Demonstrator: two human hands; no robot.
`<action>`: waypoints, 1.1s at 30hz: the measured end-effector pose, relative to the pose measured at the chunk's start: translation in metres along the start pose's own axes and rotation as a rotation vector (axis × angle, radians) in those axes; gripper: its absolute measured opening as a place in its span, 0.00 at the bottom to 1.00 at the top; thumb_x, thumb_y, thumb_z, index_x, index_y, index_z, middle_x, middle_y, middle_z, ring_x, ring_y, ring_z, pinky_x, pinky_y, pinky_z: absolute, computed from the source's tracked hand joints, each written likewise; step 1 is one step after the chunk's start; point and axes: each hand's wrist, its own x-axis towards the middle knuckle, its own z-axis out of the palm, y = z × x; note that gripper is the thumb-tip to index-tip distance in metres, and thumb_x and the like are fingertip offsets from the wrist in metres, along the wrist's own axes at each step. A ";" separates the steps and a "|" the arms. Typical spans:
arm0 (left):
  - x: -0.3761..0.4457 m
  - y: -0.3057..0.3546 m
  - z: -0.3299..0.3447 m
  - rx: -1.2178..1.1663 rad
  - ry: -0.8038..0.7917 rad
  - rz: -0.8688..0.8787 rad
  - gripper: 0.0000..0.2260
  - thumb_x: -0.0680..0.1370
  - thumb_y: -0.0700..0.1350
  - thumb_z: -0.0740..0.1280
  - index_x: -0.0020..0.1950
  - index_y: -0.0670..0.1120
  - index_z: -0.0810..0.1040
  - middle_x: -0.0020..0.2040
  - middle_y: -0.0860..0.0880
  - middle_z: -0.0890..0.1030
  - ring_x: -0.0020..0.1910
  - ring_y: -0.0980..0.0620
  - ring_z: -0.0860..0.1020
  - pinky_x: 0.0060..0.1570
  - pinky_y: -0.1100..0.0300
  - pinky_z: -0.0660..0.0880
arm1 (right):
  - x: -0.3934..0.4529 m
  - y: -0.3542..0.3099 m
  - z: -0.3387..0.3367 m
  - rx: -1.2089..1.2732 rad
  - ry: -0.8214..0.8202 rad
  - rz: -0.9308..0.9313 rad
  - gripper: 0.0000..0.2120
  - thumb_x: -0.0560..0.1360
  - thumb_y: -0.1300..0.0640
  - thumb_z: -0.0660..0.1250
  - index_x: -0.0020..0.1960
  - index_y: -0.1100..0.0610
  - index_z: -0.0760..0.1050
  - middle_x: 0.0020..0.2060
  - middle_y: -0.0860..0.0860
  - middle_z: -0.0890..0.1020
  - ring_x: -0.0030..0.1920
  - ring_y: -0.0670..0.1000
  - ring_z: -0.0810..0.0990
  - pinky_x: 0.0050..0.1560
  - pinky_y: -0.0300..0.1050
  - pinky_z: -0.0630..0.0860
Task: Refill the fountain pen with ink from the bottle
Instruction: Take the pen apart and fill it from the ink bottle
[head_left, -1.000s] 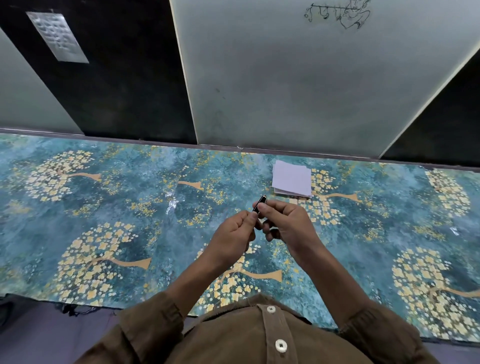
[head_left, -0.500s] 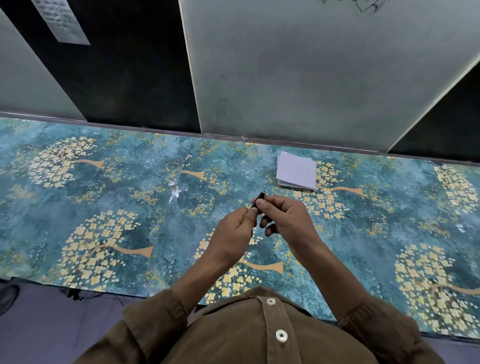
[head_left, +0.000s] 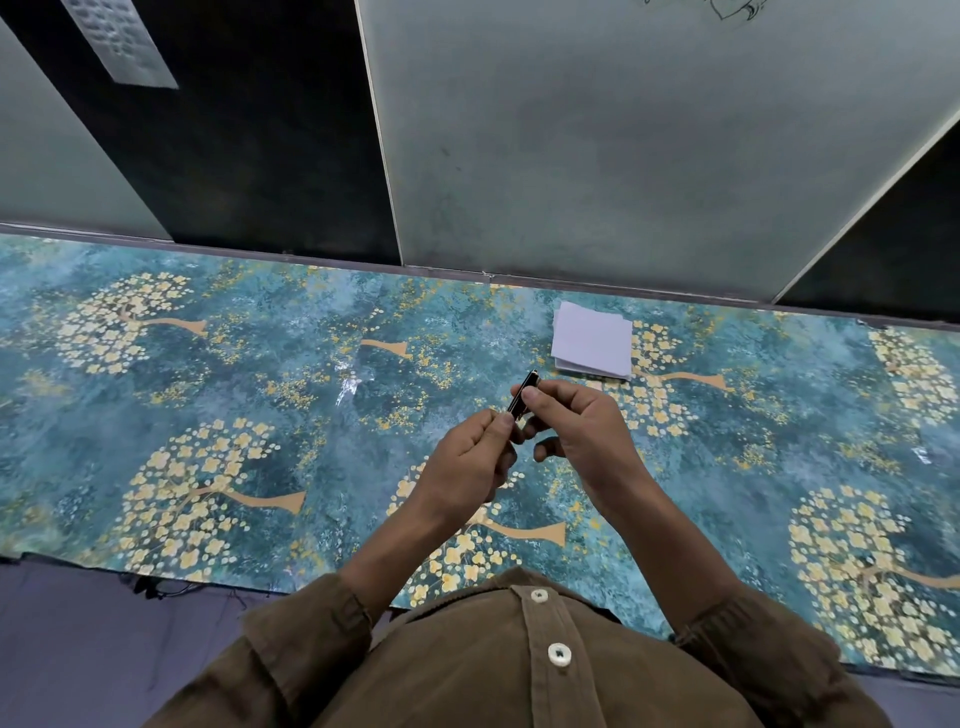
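We hold the pen (head_left: 523, 397) in both hands above the table (head_left: 260, 395). Our right hand (head_left: 582, 436) pinches its far, upper part between thumb and forefinger, the black, gold-trimmed end sticking out past the fingertips and pointing away from us. Our left hand (head_left: 467, 462) has its fingers curled round the near end, which is hidden inside that grip. The two grips almost touch, so very little of the pen shows between them.

We judge the step in hand to be opening the pen: pulling or twisting one part off the other, cap or barrel, we cannot tell which, since the joint is covered.

No ink bottle is in view. Just beyond our right hand, apart from it, lies a small stack of white paper (head_left: 592, 345) on the table.

The next move calls for opposite turning or a straight pull along the pen's axis, with the left grip firm and the right doing the work. After that the loose part has to be set down, and the bottle must be found and brought within reach.
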 end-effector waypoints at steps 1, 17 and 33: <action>0.000 -0.001 -0.001 -0.008 -0.014 0.004 0.13 0.86 0.46 0.56 0.46 0.43 0.73 0.30 0.51 0.70 0.27 0.53 0.64 0.26 0.64 0.61 | 0.000 0.000 -0.001 -0.001 0.005 -0.001 0.07 0.79 0.60 0.68 0.51 0.60 0.84 0.39 0.53 0.84 0.37 0.49 0.79 0.31 0.43 0.76; 0.005 -0.012 -0.004 0.114 0.049 0.078 0.14 0.84 0.47 0.61 0.42 0.41 0.76 0.27 0.54 0.73 0.24 0.55 0.66 0.27 0.62 0.63 | 0.002 0.005 -0.002 -0.074 0.001 -0.065 0.05 0.79 0.63 0.68 0.52 0.64 0.80 0.44 0.58 0.86 0.39 0.53 0.84 0.31 0.43 0.78; -0.005 -0.033 -0.027 -0.014 0.198 -0.131 0.13 0.85 0.44 0.59 0.44 0.43 0.77 0.31 0.49 0.75 0.24 0.55 0.67 0.24 0.66 0.64 | 0.030 0.052 -0.016 -0.143 0.046 0.197 0.05 0.79 0.61 0.69 0.51 0.62 0.81 0.44 0.61 0.84 0.40 0.54 0.85 0.39 0.49 0.83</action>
